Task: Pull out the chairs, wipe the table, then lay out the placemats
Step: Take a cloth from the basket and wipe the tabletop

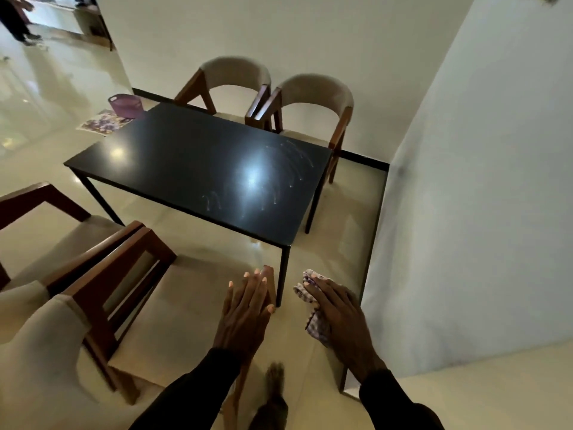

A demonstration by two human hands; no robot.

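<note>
Under the left hand (245,308) is the wooden arm of the nearest chair (102,308); the fingers lie flat and together along its front end, and I cannot tell if they close around it. Just beside it, the right hand (338,315) is clamped on a checked cloth (313,308), which hangs soft and crumpled out of the palm.

Ahead of both hands stands the black table (198,162). Its top is glossy and carries faint curved smears on the part that is nearer to the right hand. Beyond the table, two more chairs (273,88) stand side by side at its far long side. Far ahead of the left hand, a purple basket (125,105) and a flat patterned sheet (102,123), possibly the placemats, lie on the floor.

I judge the chair to be stiff and rather heavy, with a padded back; the wooden arm or the top of the back are good places to take hold. On such a polished floor it will probably slide easily. The cloth is light and limp, so it should be gathered into a pad before wiping.

Room is tight beside the right hand, where a white wall (465,212) runs close to the corner and the thin leg of the table. Beside the left hand, another chair (46,206) touches the nearest one.
</note>
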